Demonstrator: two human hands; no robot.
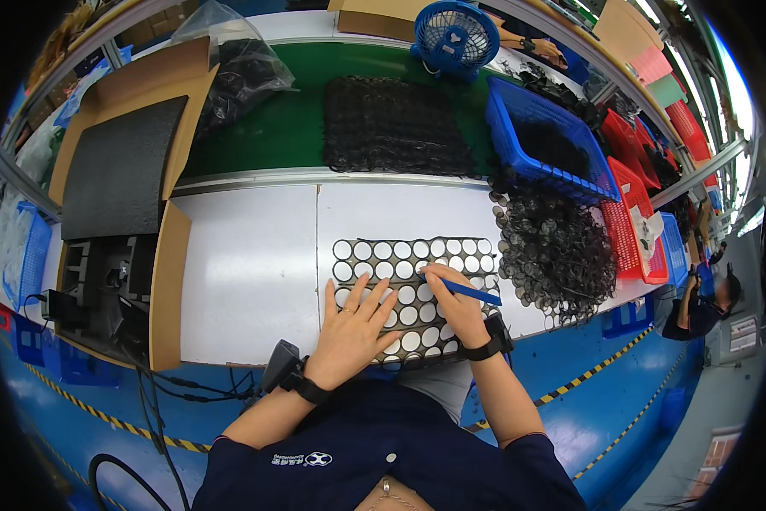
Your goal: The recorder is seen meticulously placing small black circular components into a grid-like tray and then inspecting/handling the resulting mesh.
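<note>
A dark sheet [414, 271] with rows of round cut-outs lies flat on the white table before me, and white shows through the circles. My left hand [359, 328] presses flat on its left part, fingers spread. On the right part, my right hand [456, 308] grips a slim blue stick-like tool [476, 294]. The tool's tip is near my fingertips at the sheet's middle rows; its exact kind is unclear. Just right of the sheet, a heap of black rings and round discs [557, 247] spreads over the table.
Beyond the table, a stack of black ring strips [395, 126] lies on a green belt [302, 89]. A blue basket [553, 140], red baskets [630, 217] and a blue fan [456, 38] stand at right. An open cardboard box [170, 285] occupies the left side. Another person [702, 302] is far right.
</note>
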